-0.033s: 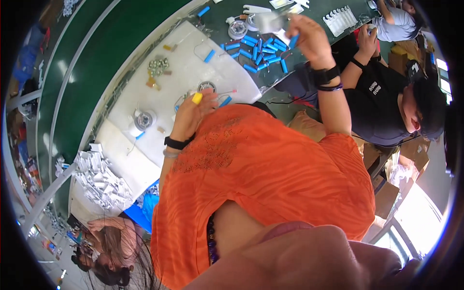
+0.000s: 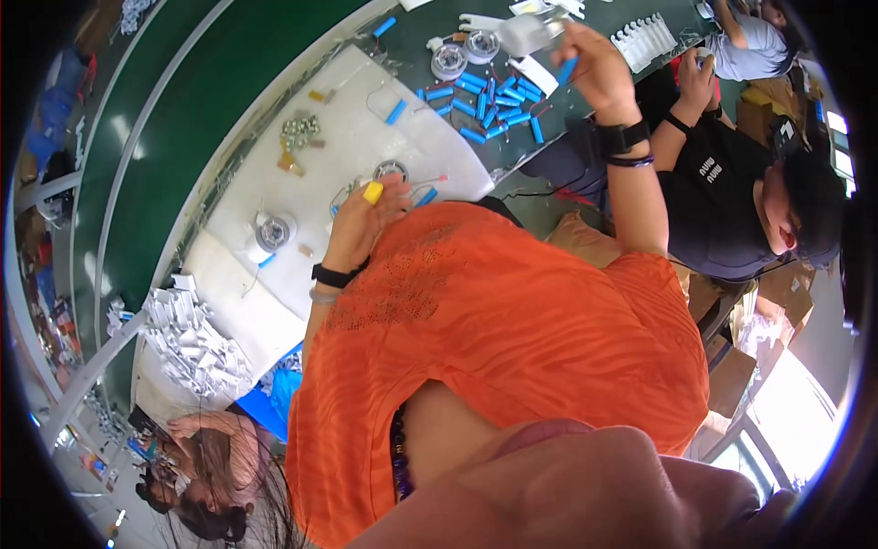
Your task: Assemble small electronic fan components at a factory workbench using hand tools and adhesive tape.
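Raised at the upper right, my right hand (image 2: 599, 73) is closed, with a whitish bottle-shaped piece with a metallic end (image 2: 529, 37) at its fingertips. A blue cylindrical battery cell (image 2: 567, 70) shows against the same fingers. My left hand (image 2: 366, 210) rests over the near edge of the white work mat (image 2: 357, 101), its fingers stretched out, one wearing a yellow finger cover (image 2: 373, 192). Just beyond these fingers lies a round part with a white ring (image 2: 391, 171); whether they touch it I cannot tell. A blue cell with wires (image 2: 426, 196) lies beside that hand.
Several wired blue cells (image 2: 494, 105) lie heaped past the mat, near two round white parts (image 2: 449, 62). Another round part (image 2: 273, 232) and small metal pieces (image 2: 300, 133) sit on the mat. White plastic pieces (image 2: 197, 343) pile up at left. A co-worker (image 2: 713, 192) sits at right.
My right hand has shifted slightly right, and the whitish piece has moved right and up with it, now less blurred. My left hand stays almost in place.
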Available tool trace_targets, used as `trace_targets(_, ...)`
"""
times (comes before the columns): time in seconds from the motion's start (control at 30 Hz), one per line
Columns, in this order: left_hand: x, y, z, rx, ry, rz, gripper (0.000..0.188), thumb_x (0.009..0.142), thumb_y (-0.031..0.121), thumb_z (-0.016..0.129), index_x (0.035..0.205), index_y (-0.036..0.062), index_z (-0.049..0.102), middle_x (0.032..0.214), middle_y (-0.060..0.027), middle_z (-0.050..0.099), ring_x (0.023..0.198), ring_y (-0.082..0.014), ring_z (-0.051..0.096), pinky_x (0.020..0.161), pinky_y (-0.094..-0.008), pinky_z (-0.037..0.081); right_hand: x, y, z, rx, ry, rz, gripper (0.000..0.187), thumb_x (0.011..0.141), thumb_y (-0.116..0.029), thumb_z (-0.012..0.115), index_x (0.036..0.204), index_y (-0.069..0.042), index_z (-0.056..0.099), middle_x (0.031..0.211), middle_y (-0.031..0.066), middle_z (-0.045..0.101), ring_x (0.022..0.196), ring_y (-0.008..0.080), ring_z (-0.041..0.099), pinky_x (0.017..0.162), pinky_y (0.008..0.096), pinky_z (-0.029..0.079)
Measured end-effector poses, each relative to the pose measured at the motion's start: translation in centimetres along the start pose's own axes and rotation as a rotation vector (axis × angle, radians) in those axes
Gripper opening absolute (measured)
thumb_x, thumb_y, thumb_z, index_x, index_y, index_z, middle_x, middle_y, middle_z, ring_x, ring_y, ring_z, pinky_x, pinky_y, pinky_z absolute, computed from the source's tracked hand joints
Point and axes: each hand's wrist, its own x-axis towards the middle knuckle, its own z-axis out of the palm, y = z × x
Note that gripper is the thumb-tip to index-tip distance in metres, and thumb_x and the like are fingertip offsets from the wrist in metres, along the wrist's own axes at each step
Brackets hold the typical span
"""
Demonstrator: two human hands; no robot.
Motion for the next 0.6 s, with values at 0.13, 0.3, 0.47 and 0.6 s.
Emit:
trace_targets(0.13,0.9,0.5,0.3,-0.032,0.111,-0.008,0.04,0.101,0.029,0.045,0.127,-0.0008,0.053,0.115,-0.013,0.063,0.099,-0.0215,0.063,0.086,-0.0331,0.052,7.7,-3.0,-11.7,0.328,0.205,0.004,0.02,0.095,-0.011,0.055,0.107,0.005,0.057,0.071,0.0046,0.057,0.066,0.0182,0.057,0.071,0.0333,0.051)
trace_targets(0.3,2.2,0.9,1.1,-0.096,0.278,-0.025,0.037,0.101,0.028,0.045,0.123,0.0006,0.054,0.11,-0.0105,0.064,0.096,-0.0202,0.064,0.082,-0.0334,0.053,18.4,-6.1,-26.8,0.487,0.369,-0.03,0.015,0.097,-0.01,0.052,0.1,0.004,0.056,0.076,0.0068,0.057,0.069,0.022,0.057,0.073,0.0362,0.051)
trace_targets(0.47,4.1,0.7,2.2,-0.161,0.377,-0.05,0.034,0.101,0.026,0.044,0.122,0.0005,0.054,0.106,-0.0098,0.064,0.093,-0.0203,0.064,0.08,-0.0344,0.053,26.6,-8.3,-38.5,0.612,0.532,-0.322,0.013,0.098,-0.008,0.046,0.095,0.003,0.052,0.072,0.0097,0.056,0.074,0.0251,0.058,0.082,0.0449,0.053)
trace_targets(0.6,5.8,1.5,3.7,-0.176,0.495,-0.129,0.034,0.102,0.024,0.043,0.124,-0.0002,0.052,0.107,-0.0094,0.063,0.092,-0.0195,0.064,0.079,-0.0333,0.053,29.3,-4.0,-42.3,0.367,0.734,-0.346,0.018,0.098,-0.003,0.041,0.112,0.007,0.048,0.101,0.0204,0.059,0.096,0.031,0.061,0.09,0.0533,0.052)
